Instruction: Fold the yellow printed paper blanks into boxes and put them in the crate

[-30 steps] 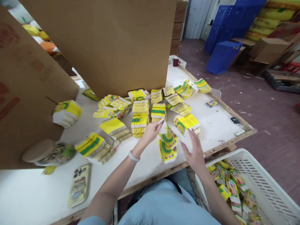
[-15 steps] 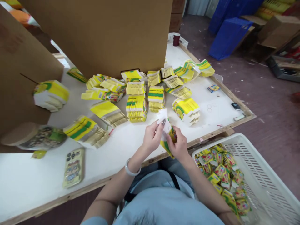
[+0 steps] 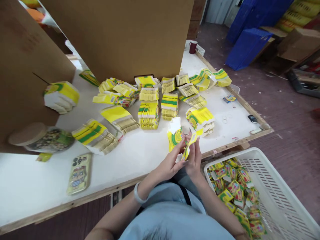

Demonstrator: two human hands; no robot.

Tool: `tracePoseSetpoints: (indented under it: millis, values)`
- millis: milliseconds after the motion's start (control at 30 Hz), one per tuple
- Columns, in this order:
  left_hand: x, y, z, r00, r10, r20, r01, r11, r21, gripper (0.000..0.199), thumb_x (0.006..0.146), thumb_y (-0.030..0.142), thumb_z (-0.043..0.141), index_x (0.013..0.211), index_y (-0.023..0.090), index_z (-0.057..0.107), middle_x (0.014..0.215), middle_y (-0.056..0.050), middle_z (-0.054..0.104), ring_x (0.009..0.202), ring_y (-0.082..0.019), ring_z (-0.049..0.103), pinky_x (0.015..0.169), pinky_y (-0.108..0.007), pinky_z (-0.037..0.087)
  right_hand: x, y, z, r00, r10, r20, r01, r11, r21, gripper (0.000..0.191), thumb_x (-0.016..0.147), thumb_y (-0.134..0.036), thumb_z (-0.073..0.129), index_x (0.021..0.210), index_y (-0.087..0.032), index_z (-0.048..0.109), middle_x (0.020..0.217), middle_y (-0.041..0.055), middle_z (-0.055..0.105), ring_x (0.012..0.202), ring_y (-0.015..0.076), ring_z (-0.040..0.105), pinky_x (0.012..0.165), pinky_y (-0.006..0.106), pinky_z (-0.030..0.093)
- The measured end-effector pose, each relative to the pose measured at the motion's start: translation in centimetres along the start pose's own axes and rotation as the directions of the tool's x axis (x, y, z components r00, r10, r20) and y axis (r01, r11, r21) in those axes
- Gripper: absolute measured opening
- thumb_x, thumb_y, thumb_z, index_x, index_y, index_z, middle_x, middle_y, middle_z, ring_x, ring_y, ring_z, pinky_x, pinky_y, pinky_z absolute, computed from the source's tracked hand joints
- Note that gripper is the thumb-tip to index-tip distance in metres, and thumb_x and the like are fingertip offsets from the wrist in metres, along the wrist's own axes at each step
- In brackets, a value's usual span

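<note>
- While the person sits with the white crate (image 3: 271, 176) at their right side, both hands are together in front, to the left of that crate.
- The left hand (image 3: 172, 163) pinches one small yellow carton (image 3: 196, 136) with its fingertips; the right hand (image 3: 193, 161) grips it from the crate side. Held from both sides like that, it is probably steadier.
- Just past the left hand, farther from the crate, I see more yellow card with a white flap (image 3: 174, 135); I cannot tell whether the fingers touch it.
- Beyond the hands, away from the crate, stacks of flat cartons (image 3: 148, 115) sit in rows, presumably for easy reach.
- Inside the crate lies a heap of yellow packets (image 3: 235, 193), handy to the right arm, I'd judge.
- Well left of the crate rests a phone (image 3: 80, 173), seemingly set aside to leave elbow room.
</note>
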State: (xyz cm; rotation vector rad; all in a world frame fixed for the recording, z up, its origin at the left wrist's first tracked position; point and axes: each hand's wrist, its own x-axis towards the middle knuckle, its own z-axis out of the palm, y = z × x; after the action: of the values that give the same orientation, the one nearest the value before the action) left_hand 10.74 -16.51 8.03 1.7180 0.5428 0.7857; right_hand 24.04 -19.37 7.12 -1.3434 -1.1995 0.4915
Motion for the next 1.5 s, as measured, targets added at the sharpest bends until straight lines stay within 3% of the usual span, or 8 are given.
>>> tracePoseSetpoints:
  millis: [233, 467, 667, 967, 1100, 1167, 1333, 1500]
  values:
    - [0.2, 1.1, 0.0, 0.970, -0.176, -0.169, 0.200, 0.970, 0.137, 0.059, 0.106, 0.064, 0.037, 0.121, 0.014, 0.064, 0.097, -0.011, 0.073, 0.083, -0.022, 0.066, 0.079, -0.036, 0.057, 0.0, -0.6, -0.4, 0.956, 0.256, -0.141, -0.236, 0.962, 0.140, 0.039, 0.100, -0.055, 0.058, 0.109, -0.019, 0.071, 0.097, 0.0093, 0.082, 0.086, 0.0231, 0.077, 0.078, 0.034, 0.062]
    - [-0.2, 0.2, 0.7, 0.927, -0.164, -0.338, 0.145, 0.986, -0.080, 0.070, 0.106, 0.059, 0.042, 0.162, 0.020, 0.027, 0.106, -0.010, 0.072, 0.078, -0.018, 0.065, 0.079, -0.034, 0.060, -1.1, -1.0, -0.3, 0.968, 0.251, -0.029, -0.217, 0.884, 0.415, 0.048, 0.094, -0.044, 0.073, 0.131, -0.027, 0.048, 0.103, 0.0079, 0.083, 0.092, 0.0226, 0.081, 0.078, 0.035, 0.065]
    - [-0.5, 0.2, -0.6, 0.957, -0.197, -0.214, 0.179, 0.979, -0.102, 0.066, 0.106, 0.059, 0.043, 0.159, 0.020, 0.037, 0.093, -0.007, 0.071, 0.071, -0.018, 0.063, 0.072, -0.033, 0.059, 0.0, -0.1, -2.0, 0.967, 0.218, 0.132, -0.252, 0.897, 0.363, 0.035, 0.093, -0.045, 0.073, 0.121, -0.024, 0.066, 0.110, 0.0088, 0.082, 0.094, 0.0224, 0.079, 0.082, 0.035, 0.065]
    - [0.2, 0.9, -1.7, 0.946, -0.258, -0.197, 0.240, 0.964, -0.111, 0.045, 0.106, 0.060, 0.041, 0.119, 0.020, 0.057, 0.097, -0.006, 0.066, 0.084, -0.018, 0.062, 0.080, -0.032, 0.057, 0.0, 0.3, -1.4, 0.999, 0.037, -0.010, -0.036, 0.994, 0.104, 0.022, 0.101, -0.037, 0.062, 0.087, -0.021, 0.069, 0.074, -0.0006, 0.069, 0.065, 0.0138, 0.064, 0.061, 0.024, 0.054]
    - [-0.3, 1.3, -2.2, 0.928, -0.340, 0.153, 0.369, 0.895, -0.250, 0.065, 0.098, 0.053, 0.065, 0.152, 0.029, 0.037, 0.116, -0.008, 0.065, 0.081, -0.016, 0.068, 0.069, -0.029, 0.060, 0.0, 0.7, -0.8, 0.982, 0.044, -0.185, -0.019, 0.990, 0.138, 0.010, 0.098, -0.033, 0.067, 0.101, -0.023, 0.068, 0.079, -0.0011, 0.071, 0.066, 0.0133, 0.067, 0.062, 0.024, 0.056]
    - [-0.6, 1.4, -2.3, 0.903, -0.362, 0.230, 0.421, 0.855, -0.304, 0.086, 0.094, 0.048, 0.073, 0.162, 0.036, 0.021, 0.123, -0.010, 0.064, 0.074, -0.014, 0.069, 0.061, -0.025, 0.058, 0.5, 0.9, -1.1, 0.973, 0.050, -0.225, -0.006, 0.981, 0.193, 0.034, 0.096, -0.032, 0.070, 0.128, -0.028, 0.061, 0.087, -0.0011, 0.076, 0.068, 0.0140, 0.071, 0.063, 0.025, 0.059]
    - [-0.7, 1.7, -2.7, 0.916, -0.388, 0.104, 0.391, 0.802, -0.451, 0.119, 0.089, 0.040, 0.080, 0.167, 0.039, -0.010, 0.117, -0.009, 0.071, 0.076, -0.015, 0.073, 0.065, -0.024, 0.059, 2.0, 1.1, -4.0, 0.974, -0.205, 0.096, 0.194, 0.975, 0.107, 0.026, 0.093, -0.041, 0.075, 0.115, -0.030, 0.078, 0.107, 0.0064, 0.083, 0.096, 0.0242, 0.080, 0.086, 0.041, 0.067]
    - [-0.4, 2.1, -3.3, 0.912, -0.409, 0.044, 0.400, 0.858, -0.322, 0.097, 0.085, 0.041, 0.083, 0.165, 0.032, 0.028, 0.113, -0.008, 0.073, 0.067, -0.011, 0.067, 0.057, -0.020, 0.054, 2.1, 0.5, -4.8, 0.958, -0.107, 0.265, 0.070, 0.987, 0.144, 0.043, 0.075, -0.057, 0.088, 0.105, -0.028, 0.082, 0.123, 0.0116, 0.078, 0.116, 0.0329, 0.075, 0.095, 0.051, 0.066]
